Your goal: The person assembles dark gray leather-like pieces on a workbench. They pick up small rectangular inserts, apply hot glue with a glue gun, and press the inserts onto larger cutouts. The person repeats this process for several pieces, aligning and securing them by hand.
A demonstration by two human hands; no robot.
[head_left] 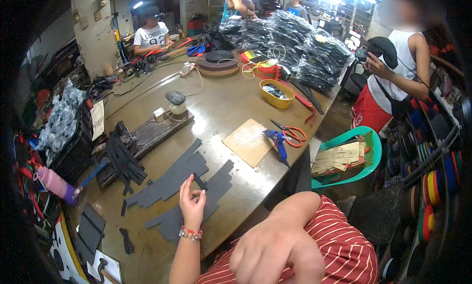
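My left hand (192, 201), with a bead bracelet at the wrist, is raised over the table and pinches a small dark strip (199, 181) between thumb and fingers. Under it lie several dark grey cut sheets (173, 178) on the brown table (221, 104). My right hand (277, 253) hangs loose and blurred near the lower edge, over my red striped lap, holding nothing. A bundle of black straps (123, 158) lies left of the sheets.
A cardboard square (248, 141), blue glue gun (277, 140) and orange scissors (293, 133) lie at the table's right edge. A yellow bowl (277, 94) and bagged black goods (295, 43) sit farther back. A green chair (351, 158) holds papers. People work around the table.
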